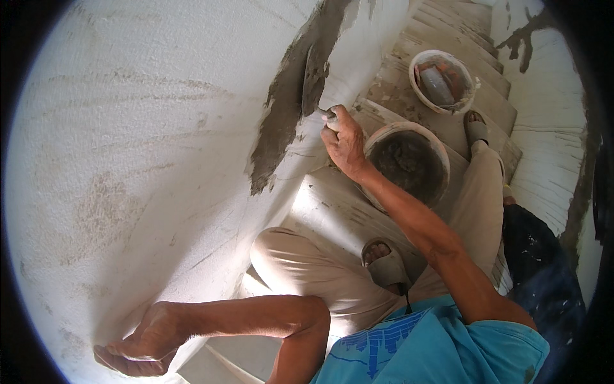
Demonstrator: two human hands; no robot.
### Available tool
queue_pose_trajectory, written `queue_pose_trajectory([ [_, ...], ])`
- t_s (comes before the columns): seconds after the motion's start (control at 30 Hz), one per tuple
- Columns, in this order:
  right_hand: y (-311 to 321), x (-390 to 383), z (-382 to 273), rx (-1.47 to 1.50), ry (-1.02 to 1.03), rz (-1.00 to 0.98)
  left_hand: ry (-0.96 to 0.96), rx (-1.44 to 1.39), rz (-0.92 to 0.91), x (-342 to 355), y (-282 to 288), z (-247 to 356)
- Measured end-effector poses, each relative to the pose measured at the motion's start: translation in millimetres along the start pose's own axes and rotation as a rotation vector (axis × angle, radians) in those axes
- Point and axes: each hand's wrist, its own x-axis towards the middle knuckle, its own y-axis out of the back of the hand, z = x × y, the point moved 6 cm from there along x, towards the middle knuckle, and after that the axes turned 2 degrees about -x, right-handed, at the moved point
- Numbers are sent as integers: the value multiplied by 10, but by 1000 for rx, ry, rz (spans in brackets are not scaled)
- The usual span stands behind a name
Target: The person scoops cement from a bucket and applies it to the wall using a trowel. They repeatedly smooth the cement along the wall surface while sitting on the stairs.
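Note:
My right hand (pixel 345 142) is closed round the handle of a plastering trowel. Its dark flat blade (pixel 313 80) lies along a grey strip of wet-looking mortar (pixel 275 137) on the white wall. At the lower left, my left hand (pixel 142 340) rests by the wall with loosely bent fingers and nothing visible in it. Just right of and below my right wrist stands a round bucket (pixel 441 150) with grey mortar (pixel 408 161) inside.
Farther up the stairs (pixel 441 25) is a second white bucket (pixel 416 64) holding a clear plastic thing and reddish pieces. My sandalled feet straddle the steps. A person's dark, spotted trouser leg (pixel 543 262) is close on the right. Another mortar strip (pixel 583 185) runs down the right wall.

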Motion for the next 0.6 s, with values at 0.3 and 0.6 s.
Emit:
queue_pose_trajectory([
  [0.3,85,-421,-281,-84,202,-108,2,2,0,-67,19,-64],
  [0.6,50,-132,-334,-34,43,-61,-1,17,-28,-67,9,-56],
])
